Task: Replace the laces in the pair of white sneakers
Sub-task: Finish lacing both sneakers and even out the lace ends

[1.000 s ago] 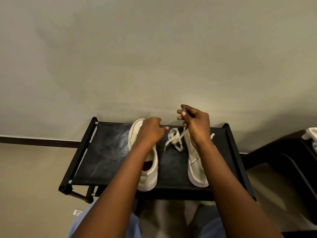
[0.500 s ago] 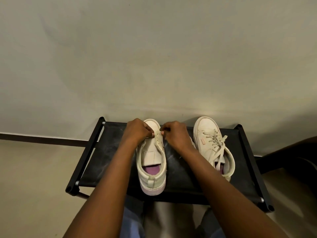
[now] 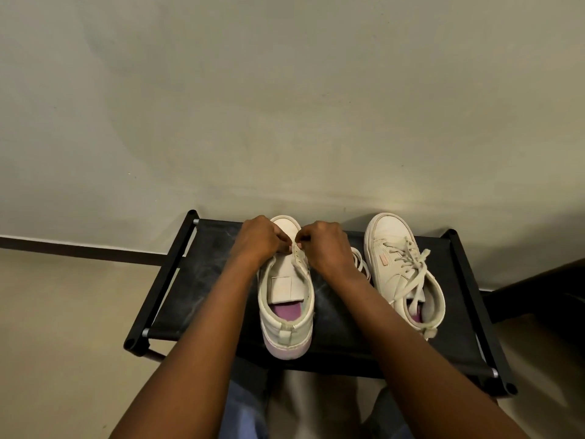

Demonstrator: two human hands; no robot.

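We are pinching the lace (image 3: 297, 252) in left hand (image 3: 258, 239) and right hand (image 3: 323, 246) over the unlaced sneaker (image 3: 286, 324); uneven pulling risks mismatched ends.

Both bare arms stretched fwd, forearms converging. L hand (image 3: 258, 240) & R hand (image 3: 326, 248) knuckles up, fingers curled, tips almost meeting, pinching lace (image 3: 297, 253) btwn them.

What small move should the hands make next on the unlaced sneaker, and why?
Probably draw the lace snug and even its ends. The left hand and right hand pinch it at the toe end of the unlaced sneaker, whose tongue lies bare. Slack lace trails beside the right hand. The other sneaker is already laced.
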